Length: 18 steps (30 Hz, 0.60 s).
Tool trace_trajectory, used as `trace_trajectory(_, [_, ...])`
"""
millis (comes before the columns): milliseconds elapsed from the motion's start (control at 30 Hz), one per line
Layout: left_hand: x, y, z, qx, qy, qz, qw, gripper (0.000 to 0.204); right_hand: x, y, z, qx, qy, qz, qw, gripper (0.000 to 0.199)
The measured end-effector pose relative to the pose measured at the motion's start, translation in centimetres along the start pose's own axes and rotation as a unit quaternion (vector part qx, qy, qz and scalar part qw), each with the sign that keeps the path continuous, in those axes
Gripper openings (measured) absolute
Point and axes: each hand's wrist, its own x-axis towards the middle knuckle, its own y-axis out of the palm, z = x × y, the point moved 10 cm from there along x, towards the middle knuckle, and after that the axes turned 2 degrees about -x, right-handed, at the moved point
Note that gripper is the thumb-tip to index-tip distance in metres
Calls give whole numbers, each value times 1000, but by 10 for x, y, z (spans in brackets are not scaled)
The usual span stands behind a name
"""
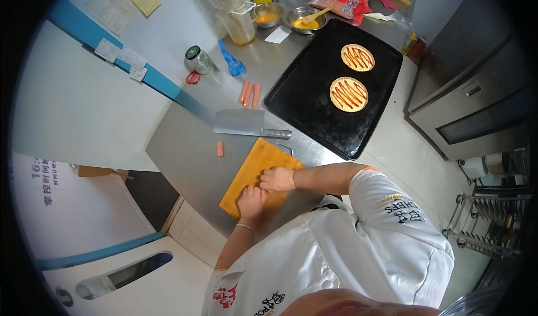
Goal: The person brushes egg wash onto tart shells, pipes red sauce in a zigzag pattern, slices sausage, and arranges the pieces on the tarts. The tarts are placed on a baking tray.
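My left hand (252, 202) and my right hand (277, 179) meet over a wooden cutting board (256, 158). The fingers of both are curled in close together. Anything between them is hidden or too small to make out. A short piece of sausage (219, 148) lies on the metal table left of the board. Just beyond the board rests a cleaver (240, 122), its handle toward the right. Past the blade are three whole sausages (256, 95), side by side.
At right, a black baking tray (302, 97) carries two round crusts (348, 94) with red zigzag sauce. Farther back stand a blue piping bag (232, 61), a jar (200, 60), a plastic pitcher (237, 24), a bowl with a wooden spatula (311, 19) and a red package (339, 5).
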Motion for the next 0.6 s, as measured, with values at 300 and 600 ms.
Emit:
trace_trajectory(300, [2,3,14,-18,-34,-2,999,25,2,-6,-42,76,207,-98,970,17])
trace_trajectory(600, [-22,17,68,-554,-444,-46,703,34,-31,16,-75,553,661,-29,506,28])
